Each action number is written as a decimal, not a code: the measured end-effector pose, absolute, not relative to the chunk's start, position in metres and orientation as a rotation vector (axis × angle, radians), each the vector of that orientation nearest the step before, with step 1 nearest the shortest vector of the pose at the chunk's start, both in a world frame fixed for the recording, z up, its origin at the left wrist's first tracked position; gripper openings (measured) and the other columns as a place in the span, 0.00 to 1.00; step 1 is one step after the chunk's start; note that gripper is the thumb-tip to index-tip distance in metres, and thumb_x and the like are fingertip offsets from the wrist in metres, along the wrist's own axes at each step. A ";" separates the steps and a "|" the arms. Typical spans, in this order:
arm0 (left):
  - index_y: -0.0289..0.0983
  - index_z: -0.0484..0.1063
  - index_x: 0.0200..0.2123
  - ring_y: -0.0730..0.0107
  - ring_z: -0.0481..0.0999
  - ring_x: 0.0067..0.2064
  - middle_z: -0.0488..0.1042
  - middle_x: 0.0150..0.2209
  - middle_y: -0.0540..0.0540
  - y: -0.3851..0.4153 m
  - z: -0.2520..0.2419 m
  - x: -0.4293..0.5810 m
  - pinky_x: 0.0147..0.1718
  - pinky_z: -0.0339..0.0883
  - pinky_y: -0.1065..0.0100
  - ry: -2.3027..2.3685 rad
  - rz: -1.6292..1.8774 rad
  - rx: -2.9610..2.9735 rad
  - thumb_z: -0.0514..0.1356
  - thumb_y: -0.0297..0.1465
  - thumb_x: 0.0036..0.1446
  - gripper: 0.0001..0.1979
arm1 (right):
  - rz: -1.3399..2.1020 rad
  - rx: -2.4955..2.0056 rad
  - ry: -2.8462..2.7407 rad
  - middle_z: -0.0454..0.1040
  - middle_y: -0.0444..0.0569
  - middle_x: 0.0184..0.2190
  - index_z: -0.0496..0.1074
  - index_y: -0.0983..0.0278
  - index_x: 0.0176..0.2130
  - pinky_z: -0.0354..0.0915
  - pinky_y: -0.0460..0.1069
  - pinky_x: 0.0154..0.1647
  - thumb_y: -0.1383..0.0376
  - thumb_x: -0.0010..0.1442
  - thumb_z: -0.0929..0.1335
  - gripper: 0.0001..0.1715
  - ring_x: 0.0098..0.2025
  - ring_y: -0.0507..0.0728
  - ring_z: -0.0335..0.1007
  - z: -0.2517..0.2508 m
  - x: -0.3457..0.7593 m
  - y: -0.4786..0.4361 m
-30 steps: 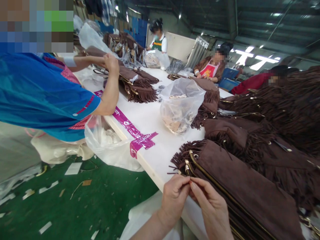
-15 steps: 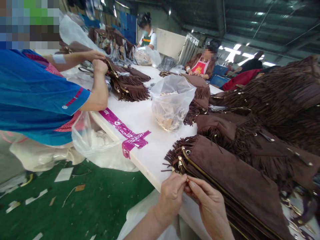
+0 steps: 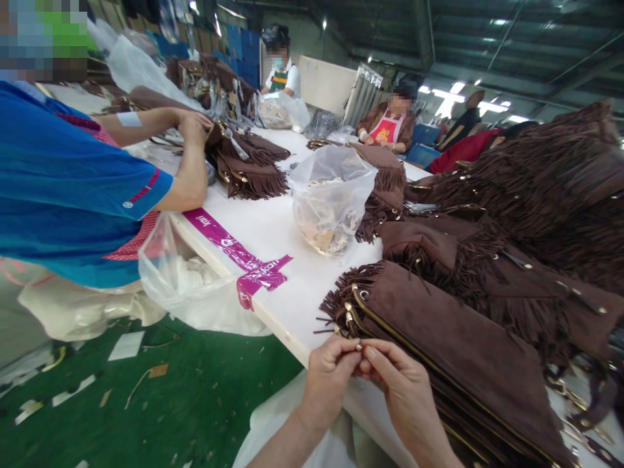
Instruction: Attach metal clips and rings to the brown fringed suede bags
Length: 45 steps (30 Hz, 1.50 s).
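At the table's near edge, my left hand [image 3: 327, 380] and my right hand [image 3: 400, 383] meet fingertip to fingertip. Both are closed in a pinch around a small shiny metal piece [image 3: 359, 348]. Its exact kind is too small to make out; a spot of red shows beside it. Just behind my fingers lies a stack of dark brown suede-like bags [image 3: 453, 318] with gold zippers. Brown fringe [image 3: 348, 289] hangs from the stack's far left end. My fingers partly cover the nearest zipper ends.
A clear plastic bag [image 3: 334, 201] of small pale pieces stands on the white table [image 3: 273, 315]. Purple tape [image 3: 224, 244] marks its left edge. More fringed bags [image 3: 526, 195] are heaped right. A co-worker in a blue shirt [image 3: 88, 195] handles bags at left; others sit farther back.
My hands keep their pinch, and the fingers have shifted slightly, so more of the small metal piece shows. The co-worker at left has leaned a little; the camera view has shifted slightly.
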<state>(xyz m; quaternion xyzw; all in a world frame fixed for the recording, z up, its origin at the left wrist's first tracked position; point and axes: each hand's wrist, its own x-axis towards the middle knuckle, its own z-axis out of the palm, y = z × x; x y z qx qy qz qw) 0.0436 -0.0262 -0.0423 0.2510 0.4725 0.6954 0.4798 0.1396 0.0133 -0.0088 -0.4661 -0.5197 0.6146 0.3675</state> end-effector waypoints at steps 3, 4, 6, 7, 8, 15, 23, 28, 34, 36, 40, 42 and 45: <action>0.37 0.76 0.29 0.74 0.71 0.24 0.69 0.25 0.51 -0.026 -0.042 0.044 0.24 0.69 0.73 1.120 1.715 0.587 0.60 0.28 0.47 0.05 | 1.613 -1.184 -1.325 0.71 0.45 0.20 0.76 0.65 0.30 0.64 0.46 0.27 0.57 0.44 0.73 0.16 0.24 0.51 0.65 -0.009 0.140 0.013; 0.37 0.75 0.29 0.74 0.71 0.24 0.69 0.25 0.51 -0.027 -0.042 0.043 0.24 0.69 0.72 1.111 1.720 0.593 0.60 0.28 0.47 0.05 | 1.608 -1.181 -1.331 0.71 0.45 0.20 0.76 0.65 0.30 0.64 0.46 0.27 0.57 0.44 0.73 0.15 0.24 0.51 0.64 -0.010 0.140 0.013; 0.36 0.75 0.29 0.74 0.71 0.24 0.69 0.24 0.52 -0.028 -0.043 0.043 0.25 0.69 0.72 1.095 1.706 0.593 0.59 0.28 0.47 0.05 | 1.596 -1.180 -1.351 0.70 0.44 0.19 0.76 0.65 0.29 0.63 0.45 0.26 0.57 0.44 0.73 0.14 0.24 0.50 0.63 -0.010 0.139 0.013; 0.36 0.74 0.29 0.74 0.71 0.24 0.69 0.23 0.52 -0.029 -0.043 0.043 0.25 0.69 0.72 1.091 1.692 0.583 0.59 0.28 0.48 0.05 | 1.588 -1.181 -1.361 0.70 0.44 0.19 0.76 0.65 0.28 0.63 0.45 0.26 0.57 0.44 0.73 0.14 0.23 0.50 0.63 -0.011 0.138 0.013; 0.35 0.74 0.29 0.74 0.71 0.23 0.70 0.22 0.52 -0.029 -0.044 0.043 0.26 0.69 0.72 1.085 1.679 0.565 0.59 0.28 0.47 0.05 | 1.575 -1.181 -1.373 0.70 0.44 0.18 0.76 0.65 0.28 0.63 0.45 0.25 0.57 0.45 0.73 0.13 0.23 0.50 0.63 -0.011 0.137 0.013; 0.34 0.73 0.29 0.75 0.71 0.24 0.73 0.21 0.51 -0.032 -0.042 0.041 0.26 0.66 0.73 1.001 1.661 0.414 0.63 0.30 0.44 0.06 | 1.460 -1.216 -1.461 0.72 0.44 0.19 0.74 0.64 0.28 0.67 0.46 0.23 0.57 0.45 0.71 0.13 0.21 0.52 0.67 -0.016 0.133 0.011; 0.32 0.71 0.25 0.77 0.67 0.19 0.71 0.18 0.50 -0.029 -0.044 0.033 0.21 0.59 0.74 0.947 1.634 0.249 0.63 0.37 0.46 0.12 | 1.331 -1.161 -1.637 0.69 0.42 0.18 0.71 0.64 0.30 0.64 0.45 0.20 0.56 0.52 0.67 0.13 0.19 0.51 0.64 -0.020 0.134 0.009; 0.32 0.68 0.24 0.77 0.68 0.19 0.72 0.21 0.49 -0.030 -0.045 0.025 0.21 0.58 0.74 0.921 1.655 0.082 0.64 0.38 0.45 0.14 | 0.958 -1.138 -1.964 0.73 0.48 0.30 0.71 0.63 0.38 0.67 0.46 0.29 0.60 0.57 0.64 0.11 0.30 0.53 0.70 -0.032 0.142 0.008; 0.31 0.68 0.25 0.76 0.68 0.20 0.71 0.21 0.48 -0.031 -0.045 0.025 0.22 0.58 0.74 0.855 1.687 0.105 0.61 0.38 0.49 0.14 | 0.702 -0.974 -2.088 0.73 0.50 0.34 0.69 0.63 0.40 0.68 0.47 0.36 0.65 0.61 0.60 0.11 0.36 0.54 0.70 -0.029 0.132 0.007; 0.31 0.69 0.26 0.77 0.67 0.20 0.70 0.20 0.48 -0.031 -0.044 0.025 0.22 0.58 0.74 0.852 1.697 0.132 0.60 0.37 0.50 0.14 | 0.675 -0.935 -2.117 0.72 0.50 0.35 0.69 0.64 0.42 0.68 0.47 0.37 0.66 0.61 0.60 0.12 0.36 0.53 0.70 -0.027 0.126 0.009; 0.32 0.69 0.23 0.78 0.64 0.19 0.68 0.17 0.50 -0.031 -0.043 0.026 0.21 0.56 0.74 0.892 1.698 0.183 0.59 0.37 0.51 0.14 | 0.601 -0.895 -2.157 0.72 0.50 0.33 0.69 0.64 0.41 0.69 0.46 0.35 0.67 0.61 0.60 0.11 0.34 0.53 0.70 -0.025 0.117 0.012; 0.32 0.68 0.23 0.77 0.63 0.19 0.67 0.17 0.50 -0.031 -0.045 0.026 0.20 0.56 0.74 0.932 1.694 0.209 0.58 0.37 0.52 0.14 | 0.566 -0.875 -2.189 0.71 0.49 0.31 0.69 0.63 0.38 0.68 0.45 0.33 0.67 0.62 0.59 0.11 0.32 0.52 0.70 -0.024 0.115 0.013; 0.33 0.68 0.23 0.77 0.63 0.18 0.67 0.17 0.50 -0.031 -0.048 0.025 0.19 0.55 0.74 1.003 1.673 0.250 0.57 0.37 0.52 0.14 | 0.459 -0.831 -2.291 0.70 0.49 0.30 0.68 0.64 0.36 0.66 0.44 0.29 0.68 0.63 0.57 0.13 0.30 0.51 0.70 -0.021 0.114 0.017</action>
